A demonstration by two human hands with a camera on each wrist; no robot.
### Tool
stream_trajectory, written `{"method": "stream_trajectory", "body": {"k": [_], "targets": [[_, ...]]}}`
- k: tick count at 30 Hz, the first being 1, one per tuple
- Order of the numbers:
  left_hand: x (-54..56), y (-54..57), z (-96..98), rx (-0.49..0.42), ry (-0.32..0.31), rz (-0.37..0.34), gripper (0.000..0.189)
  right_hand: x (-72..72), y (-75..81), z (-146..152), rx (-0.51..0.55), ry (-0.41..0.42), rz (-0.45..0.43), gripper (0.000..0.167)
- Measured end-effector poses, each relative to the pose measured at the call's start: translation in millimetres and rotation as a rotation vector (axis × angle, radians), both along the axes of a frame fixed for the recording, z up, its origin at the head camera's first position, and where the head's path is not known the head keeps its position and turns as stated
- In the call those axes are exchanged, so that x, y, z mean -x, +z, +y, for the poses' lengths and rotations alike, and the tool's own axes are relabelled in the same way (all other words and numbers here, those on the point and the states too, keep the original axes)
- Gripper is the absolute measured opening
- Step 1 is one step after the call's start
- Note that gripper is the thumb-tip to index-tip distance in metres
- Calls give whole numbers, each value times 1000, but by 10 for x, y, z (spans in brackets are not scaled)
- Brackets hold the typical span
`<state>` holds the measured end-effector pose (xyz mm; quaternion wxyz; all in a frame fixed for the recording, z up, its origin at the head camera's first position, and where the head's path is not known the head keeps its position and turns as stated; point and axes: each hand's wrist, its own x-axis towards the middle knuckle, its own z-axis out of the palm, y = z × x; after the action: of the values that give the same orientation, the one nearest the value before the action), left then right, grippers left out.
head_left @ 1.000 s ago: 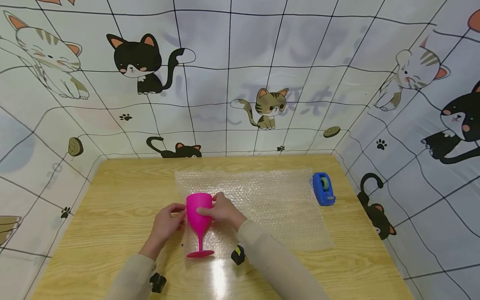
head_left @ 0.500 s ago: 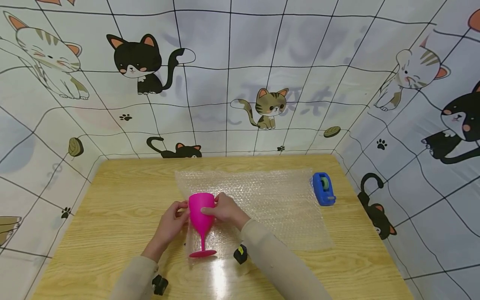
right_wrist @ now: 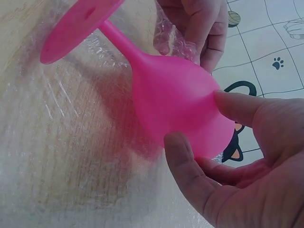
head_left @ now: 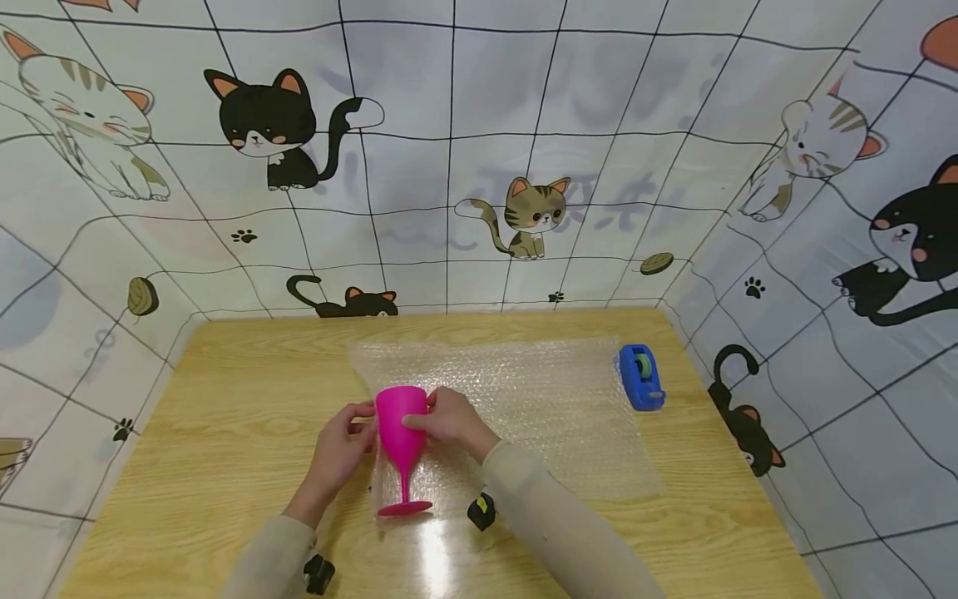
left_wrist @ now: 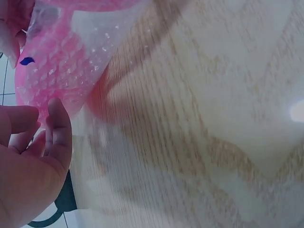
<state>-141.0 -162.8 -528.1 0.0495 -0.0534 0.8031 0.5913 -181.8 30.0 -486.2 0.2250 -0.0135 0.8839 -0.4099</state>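
Note:
A bright pink goblet (head_left: 400, 424) lies over the left end of a clear bubble wrap sheet (head_left: 554, 416), its foot toward the person. My right hand (head_left: 455, 423) grips the bowl, with thumb and fingers spread around it in the right wrist view. On the bowl's other side, my left hand (head_left: 338, 449) pinches the left edge of the wrap. That edge is lifted against the goblet, and its pink (left_wrist: 61, 61) shows through the bubbles in the left wrist view. The left fingertips are partly hidden behind the wrap and bowl in the head view.
A blue tape dispenser (head_left: 641, 377) stands at the sheet's right edge. All this is on a light wooden table (head_left: 247, 399), enclosed at the back and sides by a cat-print curtain (head_left: 419, 225). Each wrist wears a small black camera (head_left: 481, 511).
Both hands, the goblet and the lifted edge of the wrap have shifted slightly to the right. The head view has turned a little. The grips look the same.

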Motion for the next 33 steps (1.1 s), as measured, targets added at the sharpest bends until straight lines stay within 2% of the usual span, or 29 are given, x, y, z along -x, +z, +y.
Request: {"method": "stream_trajectory", "body": {"k": [5,7,12,21,26,33], "targets": [[-8,-25,32,77,-19,63,20,-17,-16,11,15,-21,-11,54],[-4,-36,49,135,-26,98,20,-16,-27,22,14,-28,-7,56],[-2,-39,83,233,-36,147,21,-6,-34,52,-11,-32,30,53],[1,-36,119,203,-45,167,23,-24,15,54,-57,3,98,39],[-7,-38,132,188,-28,175,23,-41,58,31,-88,7,118,41],[-11,-34,174,160,-29,234,25,-51,115,17,-162,20,165,43]]}}
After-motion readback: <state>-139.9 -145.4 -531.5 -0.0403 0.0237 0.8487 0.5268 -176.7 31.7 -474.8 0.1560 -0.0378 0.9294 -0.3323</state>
